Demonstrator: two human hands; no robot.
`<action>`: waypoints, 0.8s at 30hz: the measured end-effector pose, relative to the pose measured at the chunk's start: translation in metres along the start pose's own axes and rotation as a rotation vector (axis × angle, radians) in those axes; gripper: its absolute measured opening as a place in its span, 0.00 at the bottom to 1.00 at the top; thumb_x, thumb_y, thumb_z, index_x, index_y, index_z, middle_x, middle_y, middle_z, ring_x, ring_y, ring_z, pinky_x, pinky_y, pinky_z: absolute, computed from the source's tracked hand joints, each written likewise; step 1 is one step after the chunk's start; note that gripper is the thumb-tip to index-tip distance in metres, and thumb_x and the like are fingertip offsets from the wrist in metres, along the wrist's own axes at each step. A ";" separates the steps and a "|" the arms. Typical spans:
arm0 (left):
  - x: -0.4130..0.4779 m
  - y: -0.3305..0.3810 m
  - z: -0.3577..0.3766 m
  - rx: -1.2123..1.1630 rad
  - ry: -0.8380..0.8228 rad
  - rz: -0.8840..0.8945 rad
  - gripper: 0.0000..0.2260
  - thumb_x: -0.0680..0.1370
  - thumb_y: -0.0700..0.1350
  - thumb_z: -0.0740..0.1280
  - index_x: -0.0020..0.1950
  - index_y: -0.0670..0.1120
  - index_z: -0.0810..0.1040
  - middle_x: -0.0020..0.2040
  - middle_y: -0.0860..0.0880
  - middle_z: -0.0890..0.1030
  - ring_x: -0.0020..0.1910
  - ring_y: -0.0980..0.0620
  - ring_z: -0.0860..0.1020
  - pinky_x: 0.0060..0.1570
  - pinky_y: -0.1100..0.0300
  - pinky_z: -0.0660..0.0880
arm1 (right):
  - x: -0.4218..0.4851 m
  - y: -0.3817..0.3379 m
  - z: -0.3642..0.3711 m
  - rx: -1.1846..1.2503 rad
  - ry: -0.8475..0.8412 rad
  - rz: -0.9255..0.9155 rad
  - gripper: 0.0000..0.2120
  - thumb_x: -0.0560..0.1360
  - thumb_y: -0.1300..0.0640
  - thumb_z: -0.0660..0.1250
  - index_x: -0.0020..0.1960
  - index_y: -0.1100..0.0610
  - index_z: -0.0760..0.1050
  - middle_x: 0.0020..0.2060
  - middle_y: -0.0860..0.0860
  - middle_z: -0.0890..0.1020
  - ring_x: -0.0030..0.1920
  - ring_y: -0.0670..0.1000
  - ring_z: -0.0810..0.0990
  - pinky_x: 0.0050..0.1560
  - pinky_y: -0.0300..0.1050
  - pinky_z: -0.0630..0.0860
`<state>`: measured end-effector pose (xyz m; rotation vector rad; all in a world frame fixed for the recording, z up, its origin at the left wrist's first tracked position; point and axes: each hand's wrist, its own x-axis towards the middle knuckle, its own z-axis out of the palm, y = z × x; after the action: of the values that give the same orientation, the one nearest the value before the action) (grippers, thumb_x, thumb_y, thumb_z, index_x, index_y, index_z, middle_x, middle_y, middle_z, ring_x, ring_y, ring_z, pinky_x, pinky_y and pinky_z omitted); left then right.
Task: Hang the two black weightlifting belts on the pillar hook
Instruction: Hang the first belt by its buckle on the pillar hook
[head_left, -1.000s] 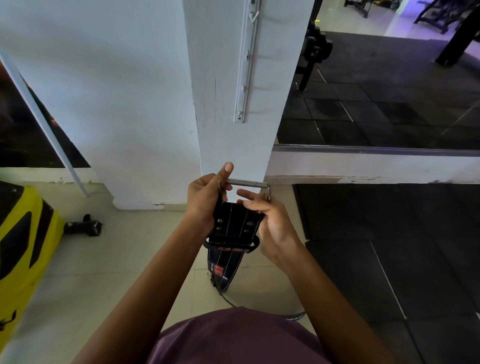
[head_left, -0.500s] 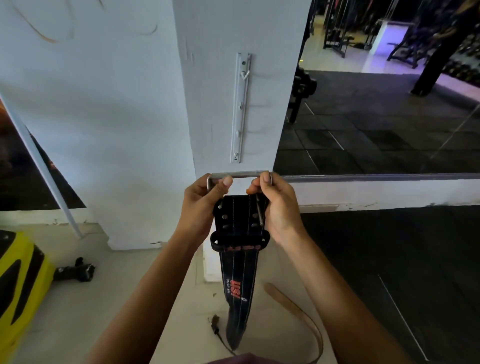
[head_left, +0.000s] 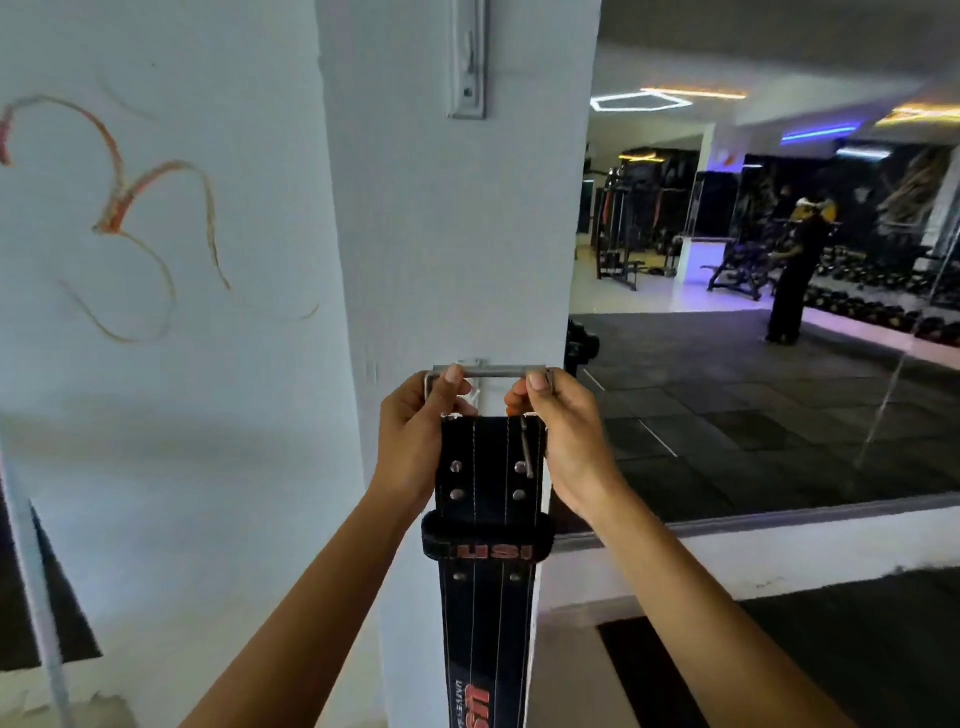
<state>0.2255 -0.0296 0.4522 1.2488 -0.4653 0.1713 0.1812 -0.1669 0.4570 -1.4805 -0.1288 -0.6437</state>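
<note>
Hanging black stitched belt (head_left: 488, 467), hands-held

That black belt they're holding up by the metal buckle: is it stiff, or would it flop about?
The black belt hangs straight and flat below both hands, so it is probably fairly stiff, bending rather than flopping. Its width, rivets and metal buckle suggest some weight. The loose prong may swing.

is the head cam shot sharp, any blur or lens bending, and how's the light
Head view: the belt, its buckle and both hands, left hand and right hand, look fairly sharp; the hook rail at the top edge is softer; the pillar edges lean from wide-angle bending; soft even daylight on white paint, dim gym with neon strips.
</note>
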 end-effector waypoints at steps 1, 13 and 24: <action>0.012 0.006 0.004 -0.002 0.002 0.025 0.12 0.79 0.49 0.65 0.42 0.43 0.79 0.33 0.47 0.80 0.33 0.51 0.80 0.36 0.60 0.78 | 0.014 -0.004 0.000 -0.025 -0.015 -0.038 0.13 0.82 0.59 0.58 0.40 0.57 0.74 0.36 0.49 0.78 0.38 0.43 0.77 0.46 0.36 0.75; 0.139 0.131 0.038 0.164 0.065 0.393 0.14 0.78 0.53 0.66 0.42 0.44 0.80 0.34 0.44 0.80 0.32 0.51 0.80 0.33 0.64 0.76 | 0.169 -0.123 0.018 -0.250 -0.085 -0.390 0.09 0.81 0.57 0.61 0.45 0.56 0.77 0.37 0.48 0.79 0.43 0.48 0.78 0.55 0.52 0.75; 0.215 0.251 0.065 0.205 0.121 0.433 0.13 0.76 0.55 0.70 0.39 0.46 0.81 0.34 0.46 0.76 0.32 0.50 0.74 0.27 0.63 0.71 | 0.248 -0.242 0.052 -0.304 -0.009 -0.488 0.15 0.82 0.54 0.59 0.47 0.63 0.79 0.35 0.49 0.77 0.36 0.47 0.74 0.39 0.42 0.70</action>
<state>0.3083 -0.0374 0.7792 1.3145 -0.6201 0.6725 0.2874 -0.1875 0.7903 -1.7602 -0.4229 -1.0861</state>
